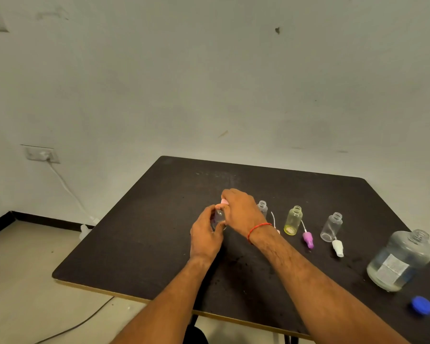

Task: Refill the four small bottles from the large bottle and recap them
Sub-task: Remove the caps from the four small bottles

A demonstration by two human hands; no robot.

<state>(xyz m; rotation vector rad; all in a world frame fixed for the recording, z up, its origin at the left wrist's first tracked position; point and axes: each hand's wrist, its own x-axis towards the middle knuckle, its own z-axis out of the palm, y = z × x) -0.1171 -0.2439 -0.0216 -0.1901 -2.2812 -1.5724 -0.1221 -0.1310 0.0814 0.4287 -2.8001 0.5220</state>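
Note:
My left hand (205,234) grips a small clear bottle (219,216) standing on the black table (139,232). My right hand (241,209) pinches the pink spray cap (224,201) on top of that bottle. To the right stand three uncapped small bottles: a clear one (262,207) partly behind my right hand, a yellow-green one (293,220) and another clear one (331,227). A purple spray cap (307,239) and a white spray cap (338,248) lie beside them. The large clear bottle (400,261) stands open at the right, its blue cap (422,305) lying in front of it.
A thin white dip tube with a pink end (274,223) lies by my right wrist. The table's front edge runs near my forearms. A wall socket (42,154) with a white cable is on the left wall, above the floor.

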